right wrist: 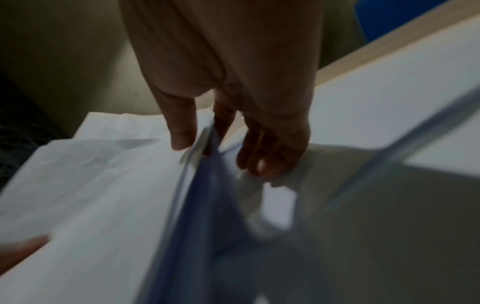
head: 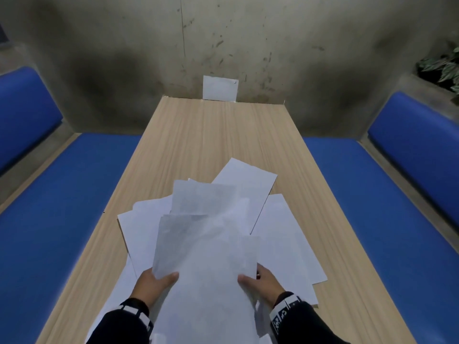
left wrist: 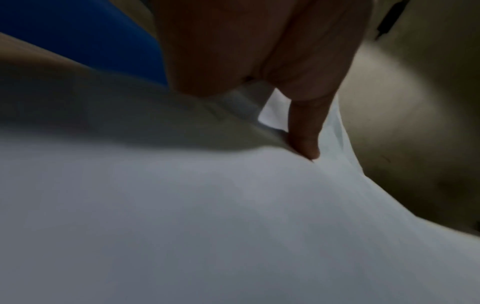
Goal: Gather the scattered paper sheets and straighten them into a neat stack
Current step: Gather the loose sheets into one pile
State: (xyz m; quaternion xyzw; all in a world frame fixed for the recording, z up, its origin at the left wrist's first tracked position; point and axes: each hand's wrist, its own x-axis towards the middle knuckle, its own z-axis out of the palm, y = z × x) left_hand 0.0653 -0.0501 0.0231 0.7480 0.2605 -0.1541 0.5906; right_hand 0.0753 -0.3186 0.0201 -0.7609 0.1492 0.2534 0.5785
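Note:
I hold a loose bundle of white paper sheets [head: 206, 264] lifted off the wooden table [head: 218, 135], its far end fanned out and uneven. My left hand [head: 154, 284] grips the bundle's left edge, thumb lying on top. My right hand [head: 260, 281] grips the right edge the same way, fingers underneath. More white sheets [head: 280, 234] lie scattered flat on the table beneath and to the right and left. In the left wrist view my thumb [left wrist: 303, 131] presses onto the paper [left wrist: 207, 216]. In the right wrist view the sheets' edges [right wrist: 205, 164] run between my thumb [right wrist: 182, 127] and fingers [right wrist: 267, 158].
Blue padded benches [head: 62, 207] flank the table on both sides. A small white card [head: 219, 87] leans on the stained wall at the table's far end. A leafy plant [head: 442, 65] sits at the upper right. The far half of the tabletop shows bare wood.

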